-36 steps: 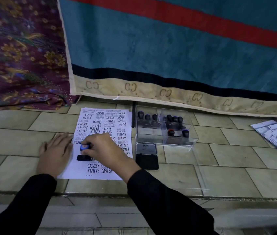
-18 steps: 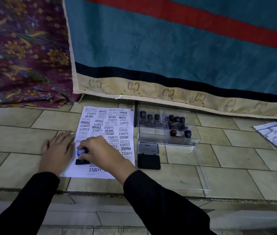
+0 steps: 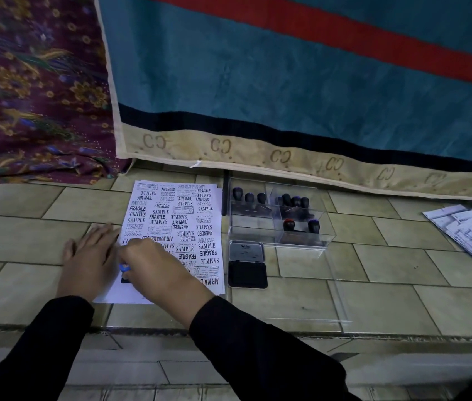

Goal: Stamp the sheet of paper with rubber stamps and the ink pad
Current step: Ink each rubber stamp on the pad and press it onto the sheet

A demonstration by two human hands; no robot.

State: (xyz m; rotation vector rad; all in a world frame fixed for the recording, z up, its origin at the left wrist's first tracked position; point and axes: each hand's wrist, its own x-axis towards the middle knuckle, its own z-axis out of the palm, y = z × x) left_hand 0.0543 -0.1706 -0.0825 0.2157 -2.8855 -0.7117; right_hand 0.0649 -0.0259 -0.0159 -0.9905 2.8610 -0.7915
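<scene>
A clear compartmented box (image 3: 253, 228) is sitting on the tiled counter (image 3: 373, 270), holding dark-handled rubber stamps (image 3: 295, 201) in three sections, with the ink pad (image 3: 247, 274) lying open just in front of it. The right grip (image 3: 156, 270) is pinching a blue-topped stamp (image 3: 125, 268) whose base is resting on the sheet (image 3: 171, 215) near its left front corner. The left grip (image 3: 90, 264) is lying spread flat over the sheet's left edge, just beside the stamp.

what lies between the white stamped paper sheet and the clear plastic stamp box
Head view: a thin black stick, perhaps a pen, lies on the tiles along the clear plastic stamp box.
</scene>
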